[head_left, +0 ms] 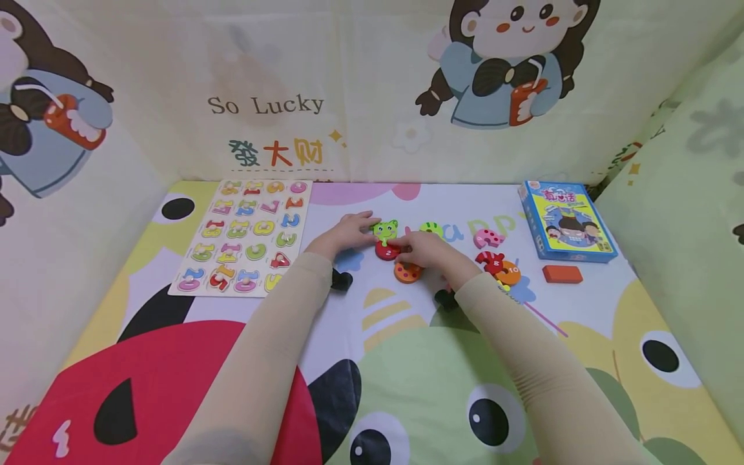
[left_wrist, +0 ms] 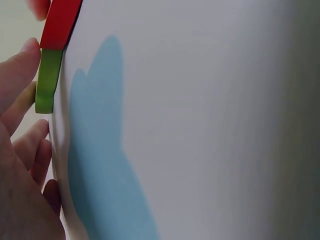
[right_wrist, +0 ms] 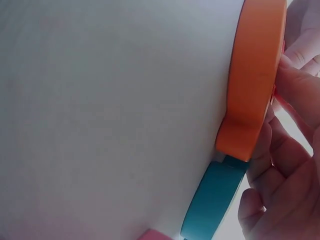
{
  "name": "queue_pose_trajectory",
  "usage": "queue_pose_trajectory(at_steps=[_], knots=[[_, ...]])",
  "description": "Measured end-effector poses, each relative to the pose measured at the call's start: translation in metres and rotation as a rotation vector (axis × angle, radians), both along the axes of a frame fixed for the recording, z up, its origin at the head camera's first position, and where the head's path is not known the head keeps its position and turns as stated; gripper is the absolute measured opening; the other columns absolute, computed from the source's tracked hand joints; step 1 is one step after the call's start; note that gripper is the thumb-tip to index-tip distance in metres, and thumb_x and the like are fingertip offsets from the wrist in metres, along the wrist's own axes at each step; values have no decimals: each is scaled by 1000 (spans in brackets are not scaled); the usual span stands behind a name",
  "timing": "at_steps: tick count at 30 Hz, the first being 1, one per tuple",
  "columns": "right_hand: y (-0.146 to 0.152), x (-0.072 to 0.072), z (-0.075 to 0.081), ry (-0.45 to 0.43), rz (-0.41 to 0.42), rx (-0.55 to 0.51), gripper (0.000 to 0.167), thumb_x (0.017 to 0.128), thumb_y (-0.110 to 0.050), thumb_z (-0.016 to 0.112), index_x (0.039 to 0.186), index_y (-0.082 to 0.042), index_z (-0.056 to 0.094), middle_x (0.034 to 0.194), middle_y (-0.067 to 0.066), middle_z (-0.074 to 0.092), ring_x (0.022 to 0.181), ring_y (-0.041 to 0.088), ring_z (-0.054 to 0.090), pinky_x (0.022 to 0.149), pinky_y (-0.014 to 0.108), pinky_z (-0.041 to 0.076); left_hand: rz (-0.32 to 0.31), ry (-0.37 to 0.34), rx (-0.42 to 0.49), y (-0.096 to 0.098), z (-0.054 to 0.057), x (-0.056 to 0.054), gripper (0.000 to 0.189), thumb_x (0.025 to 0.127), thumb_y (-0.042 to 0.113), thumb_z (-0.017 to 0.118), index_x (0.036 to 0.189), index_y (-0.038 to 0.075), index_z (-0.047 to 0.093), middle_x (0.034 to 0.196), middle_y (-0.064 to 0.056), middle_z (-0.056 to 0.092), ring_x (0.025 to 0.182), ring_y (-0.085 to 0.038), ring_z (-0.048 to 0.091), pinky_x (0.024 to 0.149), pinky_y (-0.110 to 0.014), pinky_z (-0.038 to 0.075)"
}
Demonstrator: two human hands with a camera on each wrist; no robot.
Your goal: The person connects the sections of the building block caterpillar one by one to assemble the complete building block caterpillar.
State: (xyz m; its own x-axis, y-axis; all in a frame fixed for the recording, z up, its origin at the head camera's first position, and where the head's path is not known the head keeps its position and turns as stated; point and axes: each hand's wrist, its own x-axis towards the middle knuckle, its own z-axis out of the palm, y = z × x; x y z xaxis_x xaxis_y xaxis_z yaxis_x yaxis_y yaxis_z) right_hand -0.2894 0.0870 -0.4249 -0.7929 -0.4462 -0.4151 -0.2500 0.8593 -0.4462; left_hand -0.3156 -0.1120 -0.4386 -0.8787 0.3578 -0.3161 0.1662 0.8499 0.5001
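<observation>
My left hand (head_left: 347, 235) grips a green animal-head puzzle piece (head_left: 385, 230), index finger at its top and thumb at its lower left side. Directly below, touching it, lies a round red puzzle piece (head_left: 387, 251) marked 2. My right hand (head_left: 429, 250) pinches the red piece at its right side. Under the right hand sits an orange dotted puzzle piece (head_left: 408, 272). In the right wrist view, the orange piece (right_wrist: 255, 75) meets a teal piece (right_wrist: 212, 200). The left wrist view has the green piece (left_wrist: 47, 82) against the red one (left_wrist: 60, 25).
A board of coloured numbers (head_left: 241, 236) lies at the left. Past the right hand are a green striped piece (head_left: 431, 228), a pink piece (head_left: 488, 238), a red striped piece (head_left: 490, 262) and an orange piece (head_left: 510, 272). A blue box (head_left: 569, 223) and an orange-red block (head_left: 562, 274) lie further right.
</observation>
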Motion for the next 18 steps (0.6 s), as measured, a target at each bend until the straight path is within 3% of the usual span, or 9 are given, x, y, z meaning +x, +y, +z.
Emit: queue_pose_trajectory(at_steps=[12, 18], knots=[[1, 0, 4, 14, 31, 14, 51, 86, -29, 61, 134, -30, 44, 134, 7, 48, 106, 22, 46, 85, 34, 44, 10, 10, -34, 9, 1, 1, 55, 89, 36, 53, 140, 28, 35, 153, 0, 17, 139, -29, 13, 109, -54, 20], [0, 0, 2, 23, 33, 33, 52, 86, -32, 61, 135, -33, 43, 134, 6, 48, 108, 23, 45, 86, 36, 43, -20, -14, -12, 1, -3, -1, 59, 88, 39, 53, 142, 30, 31, 153, 2, 14, 139, -27, 10, 109, -55, 19]])
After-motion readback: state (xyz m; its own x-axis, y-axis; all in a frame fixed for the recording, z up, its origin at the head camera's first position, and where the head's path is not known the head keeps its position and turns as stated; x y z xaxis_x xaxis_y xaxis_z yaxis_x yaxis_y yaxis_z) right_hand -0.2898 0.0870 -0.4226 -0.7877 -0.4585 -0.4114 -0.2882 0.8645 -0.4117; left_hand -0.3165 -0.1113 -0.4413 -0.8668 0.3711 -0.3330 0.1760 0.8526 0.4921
